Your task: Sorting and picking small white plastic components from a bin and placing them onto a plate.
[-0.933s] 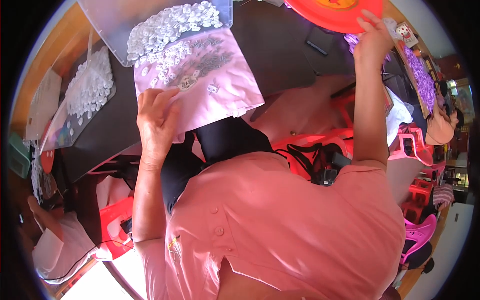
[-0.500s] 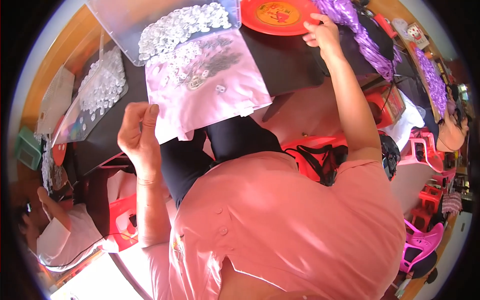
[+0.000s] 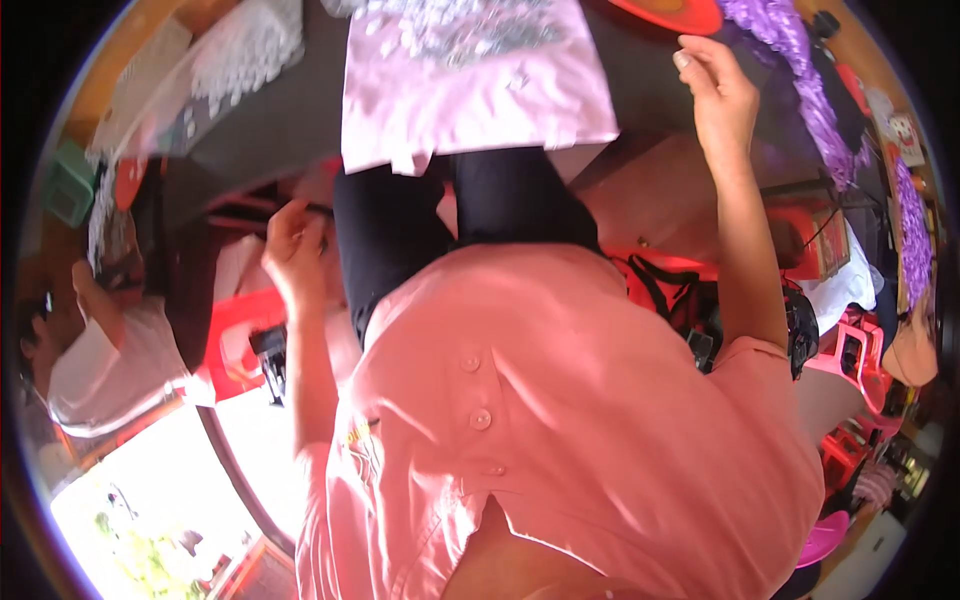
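My left hand point(image 3: 296, 250) hangs low beside my left thigh, away from the table, its fingers curled in and slightly blurred. Whether anything is in them I cannot make out. My right hand point(image 3: 724, 98) is raised over the table's right side, fingers loosely bent and apart, with nothing visible in them. Nearest to it is a red plate point(image 3: 668, 12), cut off by the upper edge. Before me a pale pink cloth point(image 3: 480, 110) hangs over the table edge. Small white pieces point(image 3: 415, 35) and grey metallic bits point(image 3: 520, 35) lie spread on it.
A clear container of white pieces point(image 3: 245, 60) stands at the far left. Purple shiny strips point(image 3: 790, 70) run along the right. A green basket point(image 3: 70, 185) is at the left rim. Another person point(image 3: 110, 350) sits at left. Red stools point(image 3: 858, 350) stand at right.
My left hand has dropped from beside the cloth to below the table edge. My right hand has drawn away from the red plate. The view has tilted, shifting the table upward.
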A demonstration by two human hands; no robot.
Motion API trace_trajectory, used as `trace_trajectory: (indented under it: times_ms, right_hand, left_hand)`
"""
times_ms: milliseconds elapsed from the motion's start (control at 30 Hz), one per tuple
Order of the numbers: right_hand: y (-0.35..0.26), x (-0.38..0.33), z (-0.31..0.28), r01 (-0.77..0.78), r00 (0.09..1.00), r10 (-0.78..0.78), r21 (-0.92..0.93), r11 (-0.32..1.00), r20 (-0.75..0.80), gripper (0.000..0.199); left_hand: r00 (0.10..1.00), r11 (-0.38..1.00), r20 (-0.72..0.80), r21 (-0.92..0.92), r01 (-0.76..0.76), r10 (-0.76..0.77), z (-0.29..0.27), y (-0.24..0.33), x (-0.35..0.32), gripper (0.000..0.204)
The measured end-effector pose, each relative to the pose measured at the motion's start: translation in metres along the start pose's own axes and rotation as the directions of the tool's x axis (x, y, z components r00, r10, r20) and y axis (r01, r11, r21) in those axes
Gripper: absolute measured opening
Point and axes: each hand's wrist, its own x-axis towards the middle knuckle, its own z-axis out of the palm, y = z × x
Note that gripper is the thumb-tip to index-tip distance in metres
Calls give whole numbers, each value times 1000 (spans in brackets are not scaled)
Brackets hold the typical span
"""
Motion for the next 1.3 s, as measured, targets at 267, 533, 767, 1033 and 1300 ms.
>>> trace_trajectory:
  times_ms: [267, 533, 767, 1033, 1300]
  right_hand:
    - [40, -6, 11, 47, 999, -48, -73, 996, -12, 19]
    - [51, 1, 12, 122, 992, -124, -179, 976, 2, 17]
    - [47, -3, 19, 166, 985, -170, -223, 961, 1, 15]
    - [25, -12, 25, 295, 946, -324, -419, 859, 2, 9]
    - [4, -3, 18, 424, 906, -419, -120, 898, 62, 13]
  left_hand:
    - [972, 677, 213, 701, -222, 98, 31, -80, -68, 57]
    - [986, 691, 150, 706, -157, 72, 27, -85, -74, 56]
    - [965, 671, 203, 694, -261, 165, 36, -81, -68, 51]
    - [912, 614, 267, 677, -407, 311, 36, -62, -71, 41]
    - [886, 829, 25, 343, -442, 462, 14, -12, -40, 15]
